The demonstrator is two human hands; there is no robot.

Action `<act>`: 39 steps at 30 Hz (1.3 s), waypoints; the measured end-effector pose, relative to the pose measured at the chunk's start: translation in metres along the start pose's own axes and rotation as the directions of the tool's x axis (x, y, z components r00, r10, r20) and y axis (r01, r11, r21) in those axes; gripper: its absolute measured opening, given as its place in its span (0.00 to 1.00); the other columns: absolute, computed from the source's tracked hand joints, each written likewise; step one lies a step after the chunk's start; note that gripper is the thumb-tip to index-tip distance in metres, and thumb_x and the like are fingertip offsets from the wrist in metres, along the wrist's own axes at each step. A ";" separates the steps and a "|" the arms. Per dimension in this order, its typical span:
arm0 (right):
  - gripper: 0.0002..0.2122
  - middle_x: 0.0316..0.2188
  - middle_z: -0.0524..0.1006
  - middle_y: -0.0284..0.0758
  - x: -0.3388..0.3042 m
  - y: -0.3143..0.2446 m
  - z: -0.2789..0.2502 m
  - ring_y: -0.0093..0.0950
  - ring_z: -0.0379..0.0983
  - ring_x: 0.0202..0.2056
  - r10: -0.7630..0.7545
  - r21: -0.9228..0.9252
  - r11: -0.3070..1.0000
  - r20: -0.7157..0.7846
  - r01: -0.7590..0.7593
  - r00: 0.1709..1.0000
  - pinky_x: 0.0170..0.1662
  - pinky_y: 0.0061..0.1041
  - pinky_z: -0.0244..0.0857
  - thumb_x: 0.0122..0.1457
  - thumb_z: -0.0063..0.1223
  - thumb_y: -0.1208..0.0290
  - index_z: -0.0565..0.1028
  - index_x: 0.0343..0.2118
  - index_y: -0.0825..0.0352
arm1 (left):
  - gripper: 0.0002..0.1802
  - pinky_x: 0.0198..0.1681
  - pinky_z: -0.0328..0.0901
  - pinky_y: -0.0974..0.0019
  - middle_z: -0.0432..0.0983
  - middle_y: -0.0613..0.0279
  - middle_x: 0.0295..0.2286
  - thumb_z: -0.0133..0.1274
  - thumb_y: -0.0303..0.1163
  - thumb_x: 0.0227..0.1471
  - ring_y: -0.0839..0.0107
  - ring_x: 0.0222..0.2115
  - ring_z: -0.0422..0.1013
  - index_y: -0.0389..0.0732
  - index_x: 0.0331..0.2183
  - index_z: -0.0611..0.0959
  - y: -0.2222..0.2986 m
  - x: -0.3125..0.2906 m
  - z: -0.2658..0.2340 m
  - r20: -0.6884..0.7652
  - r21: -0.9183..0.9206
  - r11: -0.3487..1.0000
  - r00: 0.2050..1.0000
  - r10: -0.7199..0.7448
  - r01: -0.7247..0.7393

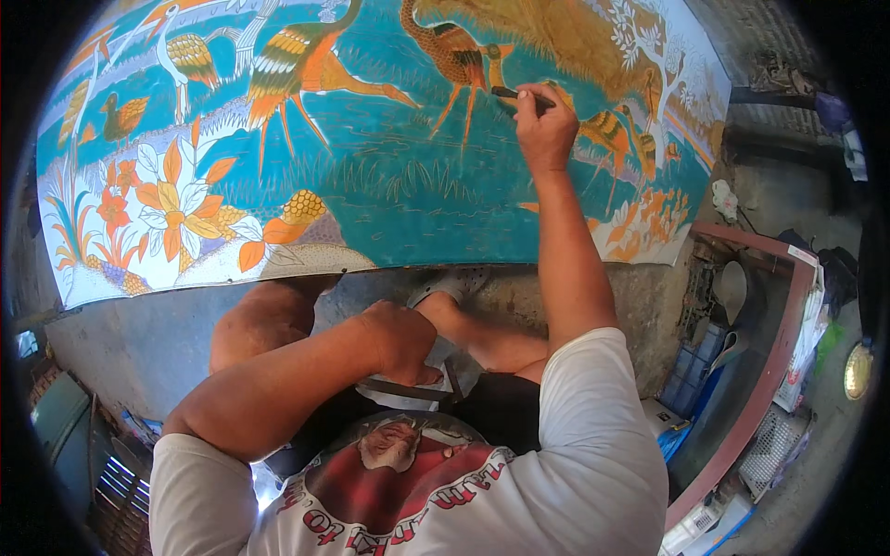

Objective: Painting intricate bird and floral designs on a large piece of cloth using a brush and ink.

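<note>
A large painted panel (417,218) stretches across the far side, with orange and brown wading birds on teal water. My right hand (549,130) is closed around a slim dark pen-like tool (505,92), beside the long-legged bird (464,65) at the upper middle. Whether the tool touches the surface I cannot tell. My left hand (403,343) is curled closed over my lap, below the panel's near edge. Close under its fingers lies a dark angular frame or strap (408,389); the hand hides what it grips, if anything.
My bent legs and a grey perforated clog (464,281) are under the panel's near edge. On the right stands a reddish-brown frame (783,347) with blue containers (695,371) beside it. Slatted brown wickerwork (120,505) is at lower left.
</note>
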State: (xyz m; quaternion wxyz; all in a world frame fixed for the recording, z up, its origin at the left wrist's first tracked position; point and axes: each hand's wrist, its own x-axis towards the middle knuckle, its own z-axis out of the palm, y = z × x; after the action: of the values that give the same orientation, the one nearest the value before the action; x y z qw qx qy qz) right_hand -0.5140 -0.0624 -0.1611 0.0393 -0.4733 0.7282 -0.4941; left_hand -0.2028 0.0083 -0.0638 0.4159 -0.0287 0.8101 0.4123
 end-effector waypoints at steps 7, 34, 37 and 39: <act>0.06 0.25 0.82 0.34 -0.019 -0.017 -0.003 0.21 0.80 0.25 0.248 0.336 0.912 0.002 -0.234 0.969 0.30 0.22 0.74 0.63 0.57 0.74 0.82 0.36 0.72 | 0.35 0.50 0.69 0.46 0.83 0.43 0.37 0.54 0.60 0.54 0.45 0.44 0.78 0.33 0.40 0.85 0.001 0.002 0.002 -0.019 -0.010 1.000 1.000 -0.013 0.013; 0.09 0.29 0.83 0.37 -0.029 -0.007 0.022 0.25 0.82 0.29 0.207 0.265 0.941 0.040 -0.210 0.978 0.34 0.26 0.75 0.64 0.56 0.72 0.82 0.41 0.71 | 0.33 0.49 0.70 0.46 0.83 0.43 0.36 0.55 0.59 0.53 0.45 0.42 0.79 0.34 0.39 0.85 0.003 -0.003 -0.004 -0.001 -0.003 1.000 1.000 -0.014 0.014; 0.08 0.29 0.83 0.37 -0.030 -0.003 0.022 0.25 0.82 0.29 0.205 0.260 0.942 0.051 -0.211 0.977 0.34 0.25 0.75 0.64 0.56 0.72 0.82 0.41 0.70 | 0.33 0.50 0.70 0.47 0.83 0.43 0.36 0.55 0.59 0.54 0.45 0.43 0.78 0.35 0.39 0.85 0.003 -0.001 -0.003 0.005 -0.012 1.000 1.000 -0.018 0.018; 0.08 0.29 0.83 0.36 -0.031 -0.004 0.021 0.25 0.82 0.29 0.192 0.257 0.946 0.053 -0.199 0.980 0.34 0.25 0.75 0.64 0.56 0.72 0.82 0.41 0.70 | 0.33 0.50 0.69 0.47 0.83 0.43 0.36 0.55 0.59 0.54 0.45 0.43 0.78 0.35 0.39 0.85 0.003 -0.002 -0.004 0.006 -0.014 1.000 1.000 -0.018 0.018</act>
State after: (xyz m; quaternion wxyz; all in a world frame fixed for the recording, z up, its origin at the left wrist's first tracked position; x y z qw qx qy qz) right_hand -0.4838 -0.0547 -0.1815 0.1598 -0.3961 0.6995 -0.5729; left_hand -0.2050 0.0071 -0.0593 0.4218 -0.0375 0.8056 0.4143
